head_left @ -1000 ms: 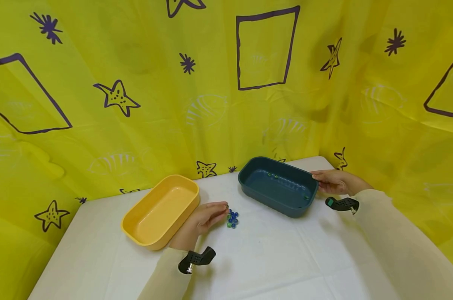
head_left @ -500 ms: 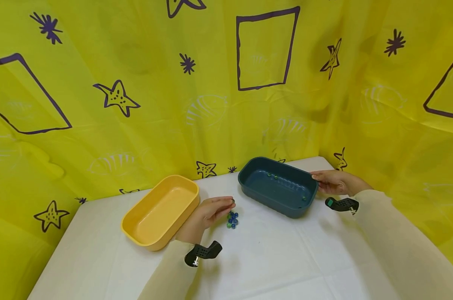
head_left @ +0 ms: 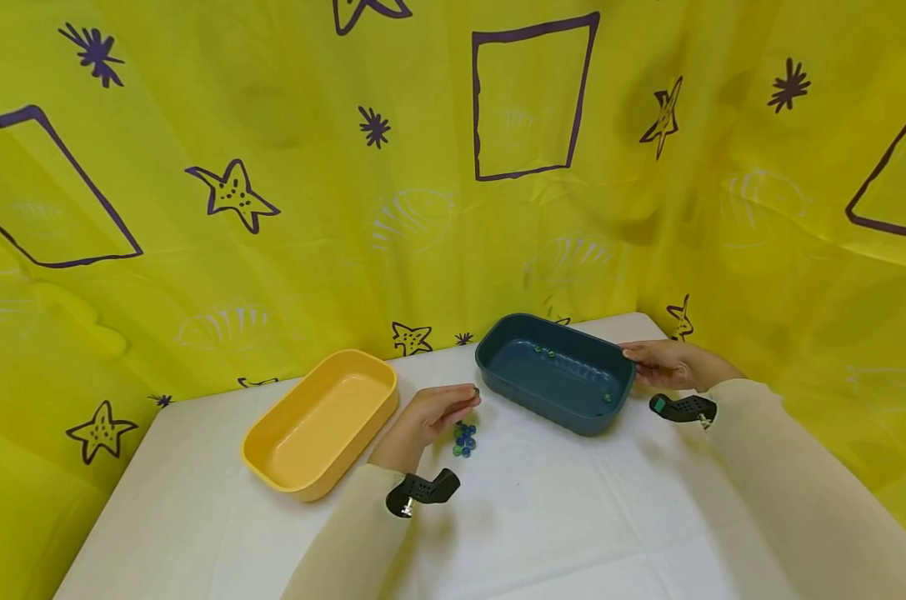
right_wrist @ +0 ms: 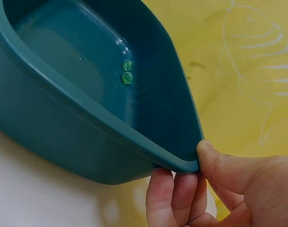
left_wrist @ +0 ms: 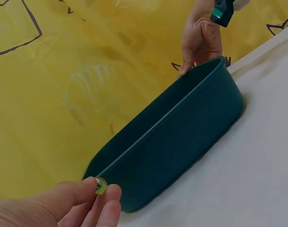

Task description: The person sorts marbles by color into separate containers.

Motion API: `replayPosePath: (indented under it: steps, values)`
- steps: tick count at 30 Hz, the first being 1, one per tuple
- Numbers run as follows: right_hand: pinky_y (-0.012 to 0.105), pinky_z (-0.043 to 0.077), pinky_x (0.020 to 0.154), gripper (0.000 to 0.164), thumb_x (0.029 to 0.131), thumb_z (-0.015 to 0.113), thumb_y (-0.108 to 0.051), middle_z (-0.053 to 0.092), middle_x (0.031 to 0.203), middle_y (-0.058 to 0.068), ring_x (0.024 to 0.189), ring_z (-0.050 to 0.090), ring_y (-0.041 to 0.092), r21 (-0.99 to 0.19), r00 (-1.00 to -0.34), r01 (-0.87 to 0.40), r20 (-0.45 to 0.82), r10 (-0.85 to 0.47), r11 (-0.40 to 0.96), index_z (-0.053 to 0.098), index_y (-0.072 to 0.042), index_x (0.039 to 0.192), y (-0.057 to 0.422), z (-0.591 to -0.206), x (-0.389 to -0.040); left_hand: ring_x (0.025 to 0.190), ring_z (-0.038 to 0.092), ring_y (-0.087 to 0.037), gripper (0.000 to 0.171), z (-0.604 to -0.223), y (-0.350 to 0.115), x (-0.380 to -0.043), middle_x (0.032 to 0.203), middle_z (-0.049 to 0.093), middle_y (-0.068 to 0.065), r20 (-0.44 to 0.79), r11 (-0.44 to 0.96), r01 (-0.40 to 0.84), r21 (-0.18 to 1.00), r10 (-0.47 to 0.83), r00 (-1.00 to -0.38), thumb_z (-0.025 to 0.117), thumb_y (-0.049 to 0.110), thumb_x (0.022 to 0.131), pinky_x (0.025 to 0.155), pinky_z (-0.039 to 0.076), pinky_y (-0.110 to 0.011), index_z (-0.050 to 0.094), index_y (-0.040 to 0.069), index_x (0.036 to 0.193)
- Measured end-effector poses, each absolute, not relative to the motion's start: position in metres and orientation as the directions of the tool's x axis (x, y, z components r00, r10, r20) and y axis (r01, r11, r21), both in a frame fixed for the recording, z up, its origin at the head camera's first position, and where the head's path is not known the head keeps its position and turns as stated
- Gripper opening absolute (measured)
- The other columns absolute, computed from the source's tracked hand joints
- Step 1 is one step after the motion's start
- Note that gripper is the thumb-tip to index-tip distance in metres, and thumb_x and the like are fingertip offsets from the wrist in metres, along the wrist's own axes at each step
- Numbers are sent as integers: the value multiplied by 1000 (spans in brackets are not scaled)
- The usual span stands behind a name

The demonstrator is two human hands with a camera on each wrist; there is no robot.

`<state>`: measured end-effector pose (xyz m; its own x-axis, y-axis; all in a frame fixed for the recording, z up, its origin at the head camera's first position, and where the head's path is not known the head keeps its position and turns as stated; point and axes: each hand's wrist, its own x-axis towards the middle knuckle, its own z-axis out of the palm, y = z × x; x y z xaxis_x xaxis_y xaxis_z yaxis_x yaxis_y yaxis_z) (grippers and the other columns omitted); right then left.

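My left hand (head_left: 441, 410) pinches a green marble (left_wrist: 100, 185) between thumb and fingertips, close to the near left wall of the dark teal tub (head_left: 546, 400). Just below that hand, several blue and green marbles (head_left: 464, 442) lie in a cluster on the white tablecloth. With thumb and fingers my right hand (head_left: 666, 364) grips the rim at the tub's right end. Inside the tub, a few green marbles (right_wrist: 127, 77) rest on the bottom. In the right wrist view the thumb lies at the rim and the fingers curl beneath it.
A yellow tub (head_left: 325, 421) stands left of my left hand, with no marbles visible inside. Behind the table hangs a yellow curtain (head_left: 310, 208) with starfish and fish drawings. The white tablecloth (head_left: 558, 525) stretches toward me.
My left hand has lifted away from the cluster with the green marble and moved right, toward the teal tub. One marble inside the tub has rolled slightly. The right hand stays at the rim.
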<state>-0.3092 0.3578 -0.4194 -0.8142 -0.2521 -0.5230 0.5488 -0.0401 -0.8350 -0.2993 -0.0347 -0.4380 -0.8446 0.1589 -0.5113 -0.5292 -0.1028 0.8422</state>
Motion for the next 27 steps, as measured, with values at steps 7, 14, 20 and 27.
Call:
replayPosePath:
  steps: [7,14,20,27]
  values:
    - [14,56,75,18,101,55,-12,71,90,-1,77,66,6,-854,-808,517,-465,-361,-56,60,-9,118,369,-427,-312,81,72,-15,31,-437,-25,-303,95,75,-9,-511,-116,-530,840,159,-845,73,5,88,77,59,-22,69,-1,118]
    - [15,56,73,21,104,45,-9,71,88,-2,74,65,6,-843,-820,536,-508,-264,-40,63,-14,115,357,-421,-307,79,73,-14,30,-434,-16,-304,90,75,-8,-511,-132,-533,836,166,-843,73,3,87,75,59,-21,70,-2,116]
    - [15,57,72,24,105,44,-7,70,87,-1,73,65,7,-835,-816,547,-518,-258,-52,66,-17,103,355,-419,-307,78,72,-14,30,-431,-8,-304,92,75,-9,-490,-162,-516,841,175,-854,72,-1,86,80,59,-25,70,-2,116]
    - [16,57,72,28,105,42,-6,71,88,0,73,66,7,-834,-816,547,-512,-270,-70,67,-17,101,355,-418,-307,77,71,-14,31,-428,3,-306,94,74,-10,-452,-213,-496,842,223,-864,68,-2,89,95,52,-33,67,-5,120]
